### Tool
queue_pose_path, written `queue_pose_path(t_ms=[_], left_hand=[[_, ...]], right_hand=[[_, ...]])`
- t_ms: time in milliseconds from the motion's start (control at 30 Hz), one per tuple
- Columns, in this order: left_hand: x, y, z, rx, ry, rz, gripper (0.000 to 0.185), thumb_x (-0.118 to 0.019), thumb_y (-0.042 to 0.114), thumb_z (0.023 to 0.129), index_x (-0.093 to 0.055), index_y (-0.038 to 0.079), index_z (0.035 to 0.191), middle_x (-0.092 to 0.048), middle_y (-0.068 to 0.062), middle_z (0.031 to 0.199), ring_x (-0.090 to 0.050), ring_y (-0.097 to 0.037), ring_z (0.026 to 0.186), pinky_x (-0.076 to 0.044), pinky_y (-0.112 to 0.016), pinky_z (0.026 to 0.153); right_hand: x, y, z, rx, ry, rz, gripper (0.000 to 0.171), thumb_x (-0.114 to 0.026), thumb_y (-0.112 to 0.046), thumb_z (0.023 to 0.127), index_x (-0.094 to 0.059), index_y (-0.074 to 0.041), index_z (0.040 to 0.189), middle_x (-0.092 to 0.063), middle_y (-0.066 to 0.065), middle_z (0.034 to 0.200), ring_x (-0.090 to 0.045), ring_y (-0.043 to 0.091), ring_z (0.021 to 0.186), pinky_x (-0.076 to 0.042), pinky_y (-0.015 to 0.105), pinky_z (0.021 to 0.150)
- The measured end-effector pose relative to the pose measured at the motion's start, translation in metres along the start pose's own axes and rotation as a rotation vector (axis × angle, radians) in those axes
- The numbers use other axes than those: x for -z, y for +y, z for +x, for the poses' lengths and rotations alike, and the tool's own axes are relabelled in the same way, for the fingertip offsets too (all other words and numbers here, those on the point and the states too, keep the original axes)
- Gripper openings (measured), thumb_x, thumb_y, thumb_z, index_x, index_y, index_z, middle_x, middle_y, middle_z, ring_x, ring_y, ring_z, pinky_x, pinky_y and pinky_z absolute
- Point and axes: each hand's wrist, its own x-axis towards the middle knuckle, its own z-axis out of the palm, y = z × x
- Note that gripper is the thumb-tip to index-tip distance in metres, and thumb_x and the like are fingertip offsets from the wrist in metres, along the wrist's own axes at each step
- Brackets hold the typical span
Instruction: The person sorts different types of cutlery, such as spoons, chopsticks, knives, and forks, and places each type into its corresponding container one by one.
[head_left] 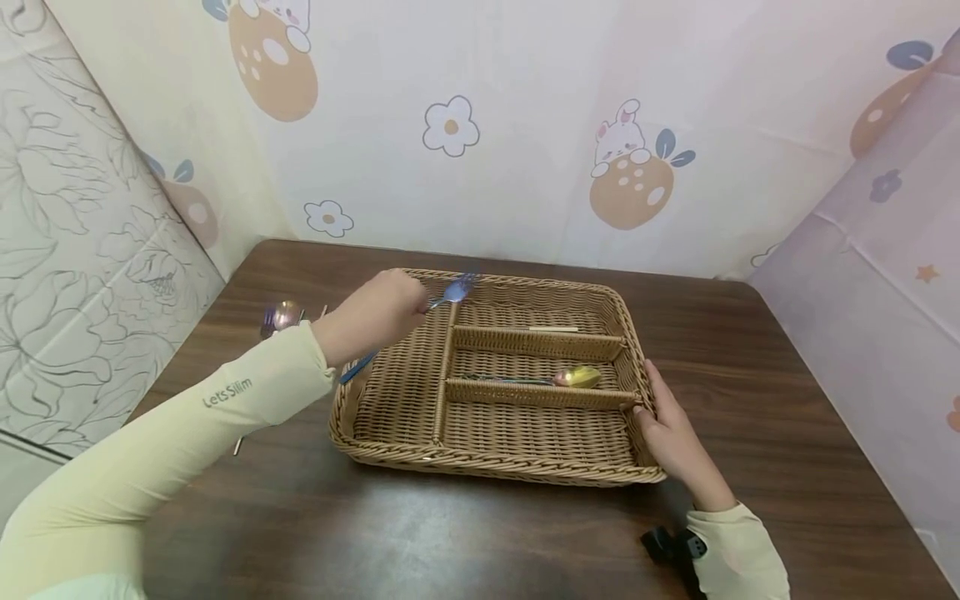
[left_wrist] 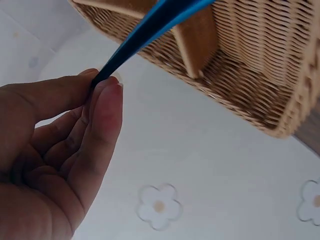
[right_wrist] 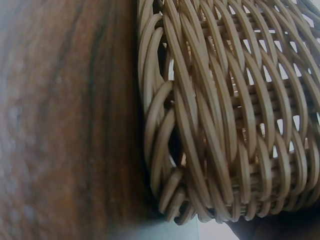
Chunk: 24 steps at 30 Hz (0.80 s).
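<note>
A wicker tray (head_left: 390,400) with several compartments lies on the dark wooden table (head_left: 450,533). My left hand (head_left: 375,315) pinches a blue-handled fork (head_left: 452,292) over the tray's left compartment, its head near the far rim. The left wrist view shows thumb and finger pinching the blue handle (left_wrist: 150,30) above the tray (left_wrist: 260,60). My right hand (head_left: 671,429) holds the tray's right rim, fingers curled over the edge. A gold spoon (head_left: 576,377) lies in the middle right compartment. A pale stick (head_left: 553,329) lies in the far right compartment. The right wrist view shows only the tray's woven wall (right_wrist: 225,120).
More cutlery, including a shiny spoon (head_left: 283,315), lies on the table left of the tray. A small black object (head_left: 673,546) sits near my right sleeve. Patterned cloth walls (head_left: 525,125) close the table in at the back and both sides.
</note>
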Motion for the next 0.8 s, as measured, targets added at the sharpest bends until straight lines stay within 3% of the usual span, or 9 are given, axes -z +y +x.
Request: queue_pose_path(t_ms=[133, 400, 567, 800], left_hand=[[-0.003, 0.015, 0.004, -0.045, -0.041, 0.030, 0.040, -0.053, -0.009, 0.085, -0.038, 0.014, 0.056, -0.031, 0.005, 0.052, -0.027, -0.010, 0.049, -0.029, -0.024, 0.050], [-0.012, 0.047, 0.014, -0.126, -0.105, 0.053, 0.016, -0.067, 0.004, 0.087, -0.061, 0.005, 0.071, -0.059, -0.002, 0.066, -0.051, -0.012, 0.056, -0.049, -0.024, 0.057], [-0.021, 0.068, 0.023, -0.190, -0.142, 0.089, 0.011, -0.062, 0.003, 0.089, -0.066, 0.004, 0.079, -0.063, -0.004, 0.071, -0.056, -0.013, 0.060, -0.047, -0.020, 0.055], [-0.034, 0.088, 0.032, -0.289, -0.156, 0.069, 0.014, -0.061, 0.004, 0.090, -0.066, 0.005, 0.077, -0.064, -0.002, 0.071, -0.056, -0.011, 0.059, -0.046, -0.017, 0.055]], right_hand=[[0.000, 0.000, 0.000, -0.003, -0.002, 0.003, 0.068, -0.035, 0.004, 0.096, 0.005, -0.005, 0.151, 0.003, 0.029, 0.154, -0.001, 0.047, 0.139, -0.010, 0.065, 0.105], [0.001, 0.001, 0.000, 0.001, 0.001, 0.009, 0.068, -0.035, 0.004, 0.097, 0.006, -0.004, 0.151, 0.004, 0.029, 0.153, -0.001, 0.047, 0.138, -0.010, 0.065, 0.105], [0.001, 0.001, -0.001, -0.006, 0.006, 0.003, 0.069, -0.036, 0.006, 0.096, 0.005, -0.004, 0.151, 0.003, 0.029, 0.153, -0.002, 0.048, 0.138, -0.011, 0.065, 0.105], [-0.001, -0.001, -0.001, -0.011, -0.002, 0.006, 0.071, -0.037, 0.007, 0.095, 0.004, -0.004, 0.151, 0.003, 0.029, 0.153, -0.003, 0.048, 0.138, -0.013, 0.064, 0.105]])
